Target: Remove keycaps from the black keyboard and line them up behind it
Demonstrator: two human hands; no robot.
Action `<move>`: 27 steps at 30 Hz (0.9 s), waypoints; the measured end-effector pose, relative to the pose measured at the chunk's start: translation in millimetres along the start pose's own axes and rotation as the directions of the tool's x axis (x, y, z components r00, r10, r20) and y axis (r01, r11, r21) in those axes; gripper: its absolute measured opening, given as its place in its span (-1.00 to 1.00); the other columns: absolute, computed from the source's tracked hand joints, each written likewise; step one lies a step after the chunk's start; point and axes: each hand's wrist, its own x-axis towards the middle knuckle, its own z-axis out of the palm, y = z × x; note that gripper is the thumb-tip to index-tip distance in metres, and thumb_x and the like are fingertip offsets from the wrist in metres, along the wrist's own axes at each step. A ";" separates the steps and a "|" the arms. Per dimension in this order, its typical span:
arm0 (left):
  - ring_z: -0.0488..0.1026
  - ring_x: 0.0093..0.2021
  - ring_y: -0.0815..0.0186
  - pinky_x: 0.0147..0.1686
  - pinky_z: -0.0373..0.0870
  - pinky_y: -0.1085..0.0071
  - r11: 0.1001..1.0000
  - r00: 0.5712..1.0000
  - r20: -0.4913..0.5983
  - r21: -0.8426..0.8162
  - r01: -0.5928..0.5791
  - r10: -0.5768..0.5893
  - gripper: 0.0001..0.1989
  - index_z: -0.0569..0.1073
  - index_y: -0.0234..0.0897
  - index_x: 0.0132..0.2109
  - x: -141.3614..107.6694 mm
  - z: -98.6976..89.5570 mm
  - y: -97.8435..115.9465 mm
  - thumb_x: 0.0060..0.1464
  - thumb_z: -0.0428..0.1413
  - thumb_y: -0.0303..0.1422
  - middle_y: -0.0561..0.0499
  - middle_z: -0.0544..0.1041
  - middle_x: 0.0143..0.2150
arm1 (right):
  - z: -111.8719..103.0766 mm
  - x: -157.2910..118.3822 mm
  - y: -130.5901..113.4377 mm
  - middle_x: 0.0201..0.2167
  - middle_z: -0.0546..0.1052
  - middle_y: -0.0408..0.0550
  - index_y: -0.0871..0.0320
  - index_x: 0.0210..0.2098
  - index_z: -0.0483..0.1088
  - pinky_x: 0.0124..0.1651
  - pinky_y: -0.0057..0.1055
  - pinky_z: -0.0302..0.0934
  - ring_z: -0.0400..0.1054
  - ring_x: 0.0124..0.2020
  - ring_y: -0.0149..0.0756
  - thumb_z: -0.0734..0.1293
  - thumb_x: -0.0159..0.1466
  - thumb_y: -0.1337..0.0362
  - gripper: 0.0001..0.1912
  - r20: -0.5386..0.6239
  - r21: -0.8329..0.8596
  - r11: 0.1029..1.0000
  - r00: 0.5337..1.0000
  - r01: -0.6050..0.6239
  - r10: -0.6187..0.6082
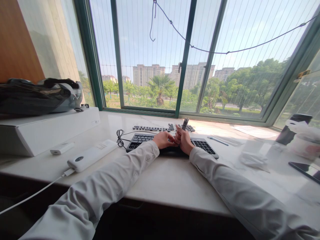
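Note:
A black keyboard (pixel 140 139) lies on the pale tabletop, with keycaps on its left part and bare key wells on its right part (pixel 203 145). My right hand (pixel 184 139) is closed around a slim dark tool, its handle (pixel 185 124) sticking up above the fist; the tool's lower end is hidden. Close beside it, over the middle of the keyboard, my left hand (pixel 163 140) has its fingers drawn together toward the right hand. What they pinch, if anything, does not show. Behind the keyboard, loose black keycaps (pixel 152 128) lie in rows.
A coiled black cable (pixel 120 137) lies left of the keyboard. Further left are a white power bank (pixel 91 156), a small white device (pixel 62 148) and a white box (pixel 50 130). Rightward lie a pen (pixel 218 140), a clear plastic bag (pixel 253 159) and a phone (pixel 306 170).

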 end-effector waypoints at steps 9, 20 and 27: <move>0.41 -0.42 0.37 -0.37 0.25 0.52 0.998 0.998 0.009 0.005 -0.069 0.068 -0.63 0.59 -0.26 -0.36 2.0 2.4 -6.4 -0.20 0.18 -0.05 0.08 0.54 -0.44 | 2.5 -6.3 1.3 -0.83 -0.01 -0.30 0.09 -0.71 0.00 -0.77 -0.49 -0.18 -0.12 -0.80 -0.53 0.31 0.11 -0.01 -0.51 0.066 -0.171 0.980 0.994 0.097 -0.087; 0.40 -0.42 0.37 -0.37 0.25 0.52 0.996 0.997 0.011 0.047 -0.076 0.075 -0.67 0.58 -0.24 -0.37 1.7 1.4 -5.1 -0.19 0.18 -0.08 0.09 0.53 -0.44 | 0.5 -7.3 1.8 -0.84 0.03 -0.28 0.11 -0.75 0.04 -0.75 -0.48 -0.16 -0.10 -0.79 -0.53 0.30 0.05 0.21 -0.61 0.087 -0.210 0.971 0.991 0.115 -0.099; 0.42 -0.41 0.33 -0.37 0.26 0.49 0.992 0.999 0.001 0.125 -0.035 0.035 -0.64 0.56 -0.28 -0.42 2.1 2.0 -4.4 -0.19 0.17 -0.04 0.03 0.53 -0.44 | 2.2 -9.5 2.2 -0.80 0.10 -0.24 0.15 -0.77 0.10 -0.70 -0.51 -0.15 -0.05 -0.74 -0.53 0.26 0.02 0.27 -0.69 0.163 -0.321 0.926 0.975 0.197 -0.151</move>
